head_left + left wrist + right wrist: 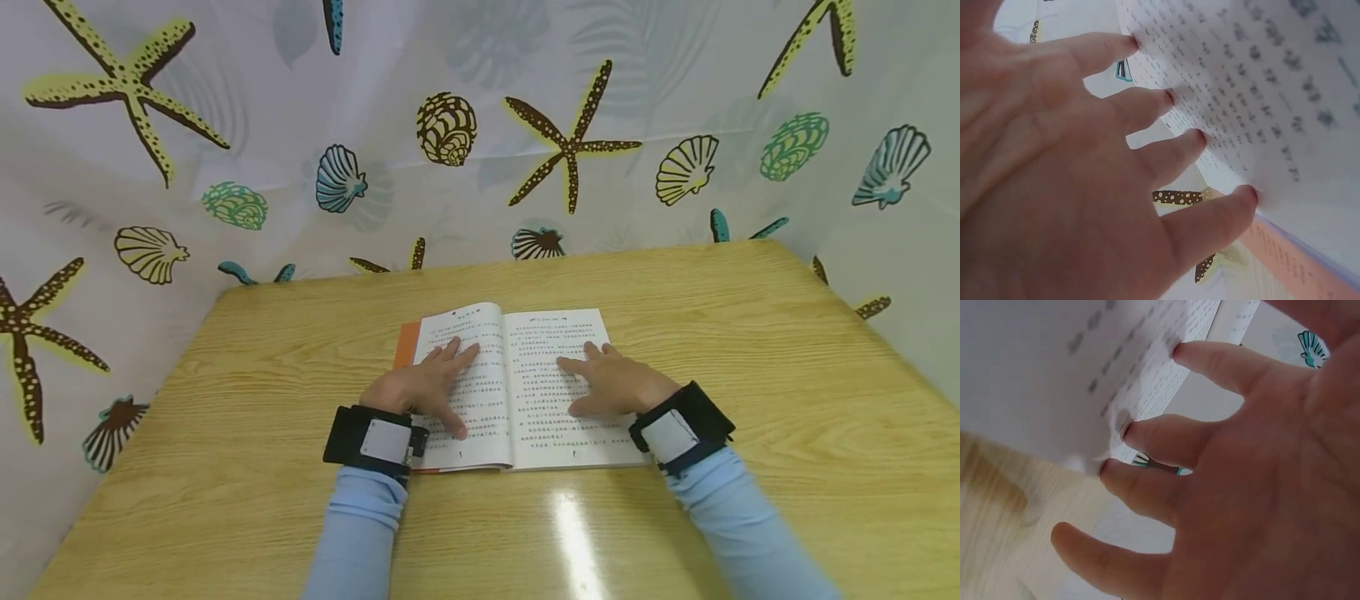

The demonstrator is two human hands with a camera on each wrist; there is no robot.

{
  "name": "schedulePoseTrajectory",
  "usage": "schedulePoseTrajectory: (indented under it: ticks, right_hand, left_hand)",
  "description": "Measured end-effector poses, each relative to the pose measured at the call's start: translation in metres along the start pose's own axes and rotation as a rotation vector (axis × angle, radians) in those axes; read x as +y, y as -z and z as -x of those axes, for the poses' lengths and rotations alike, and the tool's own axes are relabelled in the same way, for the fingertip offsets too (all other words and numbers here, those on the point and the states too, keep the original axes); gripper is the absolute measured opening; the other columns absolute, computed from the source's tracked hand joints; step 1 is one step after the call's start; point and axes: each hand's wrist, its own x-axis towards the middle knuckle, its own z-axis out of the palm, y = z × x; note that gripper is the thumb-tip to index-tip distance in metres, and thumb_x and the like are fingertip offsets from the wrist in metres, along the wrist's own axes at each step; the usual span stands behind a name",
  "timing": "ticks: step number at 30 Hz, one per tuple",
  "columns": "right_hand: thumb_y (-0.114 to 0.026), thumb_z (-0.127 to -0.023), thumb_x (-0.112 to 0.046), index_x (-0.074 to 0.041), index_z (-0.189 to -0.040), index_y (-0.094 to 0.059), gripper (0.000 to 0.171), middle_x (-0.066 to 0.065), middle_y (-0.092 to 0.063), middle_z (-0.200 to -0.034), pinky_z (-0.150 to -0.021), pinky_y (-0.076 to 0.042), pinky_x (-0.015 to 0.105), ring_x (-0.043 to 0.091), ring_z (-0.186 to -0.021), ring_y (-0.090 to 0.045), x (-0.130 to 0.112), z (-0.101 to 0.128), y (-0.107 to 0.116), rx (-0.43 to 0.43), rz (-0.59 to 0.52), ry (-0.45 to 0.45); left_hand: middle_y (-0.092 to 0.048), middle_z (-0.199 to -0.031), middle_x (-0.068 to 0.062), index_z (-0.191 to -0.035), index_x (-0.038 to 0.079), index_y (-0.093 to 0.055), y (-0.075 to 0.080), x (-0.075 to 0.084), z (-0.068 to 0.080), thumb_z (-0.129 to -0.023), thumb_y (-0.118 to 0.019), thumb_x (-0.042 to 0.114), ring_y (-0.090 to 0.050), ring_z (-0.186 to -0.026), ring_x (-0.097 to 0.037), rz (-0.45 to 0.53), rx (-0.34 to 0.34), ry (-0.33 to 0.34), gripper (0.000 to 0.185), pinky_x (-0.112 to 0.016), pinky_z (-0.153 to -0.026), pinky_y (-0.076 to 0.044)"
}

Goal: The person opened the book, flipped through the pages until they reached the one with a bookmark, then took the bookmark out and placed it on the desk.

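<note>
**Open book pressed flat under two spread hands**

Nearest the head camera: two pale blue sleeves (360, 525), each ending in a black wrist strap (375, 439) bearing a grey-white block. Beyond these, left hand (423, 387) laid palm-down on the left page, right hand (611, 385) palm-down on the right page. Both with fingers straight and spread, pressing, nothing curled round or pinched.

Seen only from the head view: whole open book (517, 333) lying in the middle of the wooden table (750, 333), spine running away from the person, orange cover edge (406, 343) peeking out past the left page. Glare streak on the tabletop near the front edge.

Seen only from the wrist views: contact at the fingertips. Left wrist view: four fingertips (1244, 197) touching the printed page (1272, 81), orange cover strip at the bottom right. Right wrist view: upper three fingertips (1179, 353) meeting the page (1054, 369); lowest finger apart from the paper, over table grain.

Hard to make out: print blurred in all views, text not readable. Thumbs out of frame in the wrist views. Page undersides and back cover hidden.

Farthest: curtain backdrop (480, 100) printed with starfish and shells, closing in the table on three sides.
</note>
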Motion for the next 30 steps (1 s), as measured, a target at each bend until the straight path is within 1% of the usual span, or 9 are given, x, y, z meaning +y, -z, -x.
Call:
schedulePoseTrajectory:
  ticks: [3, 8, 11, 15, 19, 23, 25, 30]
  right_hand:
    - [-0.073, -0.092, -0.03, -0.007, -0.154, -0.044, 0.072, 0.039, -0.021, -0.157, -0.108, -0.029, 0.071, 0.057, -0.145, -0.017, 0.008, 0.0, 0.003, 0.012, -0.002, -0.007]
    - [-0.071, -0.093, -0.03, -0.006, -0.154, -0.043, 0.072, 0.039, -0.02, -0.157, -0.106, -0.031, 0.072, 0.059, -0.144, -0.02, 0.024, -0.002, 0.007, 0.033, -0.035, -0.023]
    - [-0.071, -0.093, -0.03, -0.003, -0.154, -0.041, 0.073, 0.037, -0.02, -0.158, -0.105, -0.03, 0.075, 0.064, -0.14, -0.02, 0.035, -0.001, 0.009, 0.05, -0.051, -0.019]
    - [-0.072, -0.093, -0.026, 0.002, -0.152, -0.041, 0.073, 0.035, -0.022, -0.158, -0.105, -0.025, 0.077, 0.068, -0.137, -0.019, 0.046, -0.001, 0.01, 0.077, -0.076, 0.02]
    - [-0.073, -0.092, -0.023, 0.003, -0.152, -0.04, 0.073, 0.036, -0.02, -0.158, -0.106, -0.023, 0.077, 0.069, -0.137, -0.017, 0.051, -0.002, 0.01, 0.082, -0.106, 0.048]
    - [-0.072, -0.093, -0.024, 0.004, -0.152, -0.039, 0.073, 0.036, -0.019, -0.159, -0.108, -0.021, 0.076, 0.068, -0.138, -0.017, 0.051, -0.003, 0.012, 0.073, -0.099, 0.031]
    - [-0.072, -0.094, -0.026, 0.007, -0.152, -0.036, 0.076, 0.037, -0.018, -0.158, -0.109, -0.021, 0.074, 0.066, -0.139, -0.017, 0.05, -0.004, 0.013, 0.062, -0.089, 0.015]
    - [-0.074, -0.091, -0.029, 0.022, -0.148, -0.025, 0.091, 0.042, -0.014, -0.156, -0.114, -0.021, 0.067, 0.062, -0.142, -0.018, 0.051, -0.006, 0.016, 0.053, -0.088, -0.021]
  left_hand:
    - [0.0, -0.169, -0.018, -0.164, 0.013, -0.011, 0.001, -0.001, -0.001, -0.074, -0.093, 0.027, -0.004, -0.154, -0.04, 0.006, -0.001, -0.014, 0.123, -0.057, -0.12, -0.015]
    - [0.001, -0.169, -0.017, -0.164, 0.013, -0.01, 0.004, 0.001, 0.0, -0.074, -0.093, 0.028, -0.003, -0.154, -0.039, 0.021, -0.012, -0.013, 0.123, -0.057, -0.121, -0.014]
    - [0.001, -0.169, -0.016, -0.165, 0.013, -0.01, 0.004, 0.001, 0.0, -0.075, -0.092, 0.028, -0.003, -0.154, -0.038, 0.027, -0.017, -0.006, 0.123, -0.057, -0.121, -0.013]
    - [0.0, -0.17, -0.015, -0.165, 0.014, -0.011, 0.003, 0.002, -0.001, -0.075, -0.092, 0.028, -0.004, -0.154, -0.037, 0.023, -0.016, 0.011, 0.122, -0.056, -0.121, -0.014]
    - [-0.001, -0.17, -0.015, -0.165, 0.015, -0.012, 0.002, 0.002, -0.003, -0.075, -0.092, 0.029, -0.006, -0.154, -0.038, 0.011, -0.01, 0.026, 0.122, -0.056, -0.121, -0.015]
    - [-0.003, -0.169, -0.016, -0.164, 0.013, -0.013, 0.001, 0.002, -0.004, -0.073, -0.093, 0.028, -0.007, -0.154, -0.039, 0.007, 0.007, 0.024, 0.122, -0.056, -0.12, -0.016]
    - [-0.003, -0.169, -0.016, -0.164, 0.013, -0.014, 0.001, 0.002, -0.004, -0.073, -0.094, 0.028, -0.008, -0.154, -0.039, 0.007, 0.014, 0.022, 0.122, -0.056, -0.12, -0.016]
    - [-0.004, -0.169, -0.016, -0.164, 0.013, -0.014, 0.001, 0.002, -0.005, -0.073, -0.094, 0.028, -0.008, -0.153, -0.039, 0.016, 0.018, 0.025, 0.122, -0.056, -0.12, -0.016]
